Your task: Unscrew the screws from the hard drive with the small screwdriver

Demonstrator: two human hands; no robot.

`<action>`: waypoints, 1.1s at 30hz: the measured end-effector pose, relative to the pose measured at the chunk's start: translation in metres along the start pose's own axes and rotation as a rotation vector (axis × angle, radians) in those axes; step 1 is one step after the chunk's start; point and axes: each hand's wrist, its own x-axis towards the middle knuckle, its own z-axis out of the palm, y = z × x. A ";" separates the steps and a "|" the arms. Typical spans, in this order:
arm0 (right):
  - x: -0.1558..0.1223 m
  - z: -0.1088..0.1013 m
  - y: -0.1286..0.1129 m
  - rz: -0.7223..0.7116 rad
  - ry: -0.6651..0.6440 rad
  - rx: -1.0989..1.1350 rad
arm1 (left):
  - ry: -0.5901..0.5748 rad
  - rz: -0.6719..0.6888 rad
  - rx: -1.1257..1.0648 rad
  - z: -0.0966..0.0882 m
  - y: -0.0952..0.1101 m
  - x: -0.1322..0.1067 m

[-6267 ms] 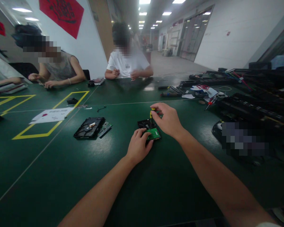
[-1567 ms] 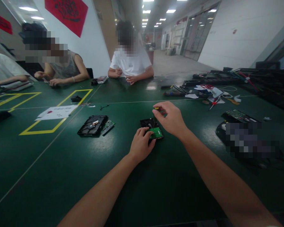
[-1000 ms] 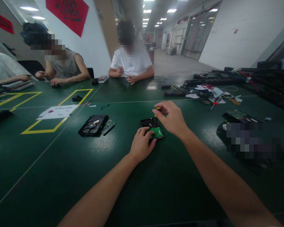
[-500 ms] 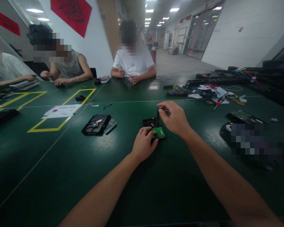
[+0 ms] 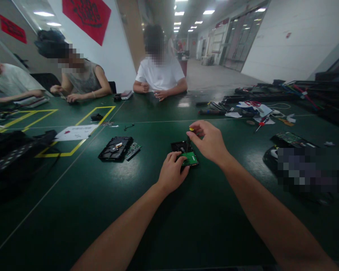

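A hard drive (image 5: 190, 159) with a green circuit board and a black casing lies on the table in front of me. My left hand (image 5: 171, 169) grips it from the near left side, fingers bent over the board and thumb at its near edge. Pinched in the fingertips of my right hand (image 5: 209, 139) is a screwdriver (image 5: 191, 129) with a yellow cap on its handle. It stands nearly upright, its shaft pointing down at the board. The exact spot where the tip meets the drive is too small to make out.
Left of the drive lie a black drive casing (image 5: 115, 148) and a loose circuit board (image 5: 133, 150). A black object (image 5: 14, 154) is at far left. At right are a red screwdriver (image 5: 261, 123), cables and electronics (image 5: 292, 138). People (image 5: 161, 75) sit across the table.
A larger black object has come into view at the far left, covering part of the yellow tape. My hands hold nearly the same pose; the right fingers have shifted slightly on the screwdriver.
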 end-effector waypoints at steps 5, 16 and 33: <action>0.000 -0.001 -0.001 -0.031 0.015 -0.036 | -0.006 -0.003 0.001 -0.001 0.000 0.000; 0.000 -0.001 -0.001 -0.047 -0.026 -0.043 | -0.006 0.000 0.005 0.000 0.000 0.000; 0.000 -0.002 -0.003 -0.038 -0.031 -0.097 | -0.011 -0.003 0.015 -0.001 0.000 0.000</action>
